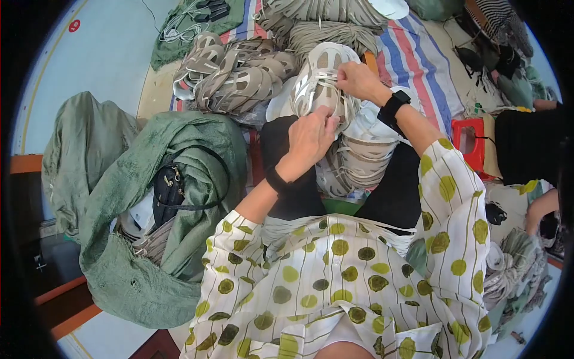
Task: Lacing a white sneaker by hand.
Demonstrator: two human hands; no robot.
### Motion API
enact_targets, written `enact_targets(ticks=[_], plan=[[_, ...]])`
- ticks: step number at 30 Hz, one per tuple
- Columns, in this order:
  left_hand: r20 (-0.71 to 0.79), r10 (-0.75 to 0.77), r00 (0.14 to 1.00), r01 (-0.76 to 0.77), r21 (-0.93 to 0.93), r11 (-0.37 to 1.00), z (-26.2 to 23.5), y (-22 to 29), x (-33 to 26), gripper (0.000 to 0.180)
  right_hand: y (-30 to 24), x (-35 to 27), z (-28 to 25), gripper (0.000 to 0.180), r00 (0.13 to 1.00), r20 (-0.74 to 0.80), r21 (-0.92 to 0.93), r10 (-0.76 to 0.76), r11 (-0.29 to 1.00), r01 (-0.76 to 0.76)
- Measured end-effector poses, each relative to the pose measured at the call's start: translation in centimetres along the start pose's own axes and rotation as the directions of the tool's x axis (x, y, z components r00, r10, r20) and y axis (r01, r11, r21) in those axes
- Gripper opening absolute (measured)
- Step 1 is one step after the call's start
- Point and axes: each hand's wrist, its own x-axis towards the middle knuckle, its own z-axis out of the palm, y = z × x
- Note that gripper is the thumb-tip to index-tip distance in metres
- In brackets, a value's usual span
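Note:
A beige and white shoe upper (323, 60) lies in front of me, toe pointing away, with a white shoelace (315, 91) threaded across its front. At its right side, my right hand (359, 81) pinches the shoelace near the top holes. Lower down, my left hand (310, 139) has its fingers closed at the near opening of the upper; what they grip is hidden. Below the hands, between my knees, sits a stack of similar shoe uppers (365, 161).
Piled shoe uppers (245, 78) lie at the far left, and a tied bundle (332, 37) lies behind. An open green sack (137, 269) with a black bag (168, 192) in it stands left. A red stool (469, 146) is at the right, beside another person's arm (543, 209).

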Motion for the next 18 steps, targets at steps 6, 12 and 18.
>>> enact_targets(ticks=[6,12,18], plan=[[0.061,0.018,0.998,-0.013,-0.072,0.997,-0.1,-0.8,-0.1,0.015,-0.3,-1.6,0.6,0.014,0.937,-0.193,-0.311,-0.290,0.924,0.222],[0.369,-0.077,0.926,0.118,-0.089,0.989,-9.8,-4.9,-0.7,0.016,2.3,-1.5,0.9,0.017,0.981,-0.195,-0.181,0.014,0.982,-0.050],[0.417,-0.324,0.849,0.471,-0.320,0.822,-14.1,-5.8,-3.4,0.016,1.1,-2.3,-0.9,0.010,0.832,0.554,0.820,0.022,0.158,-0.550]])
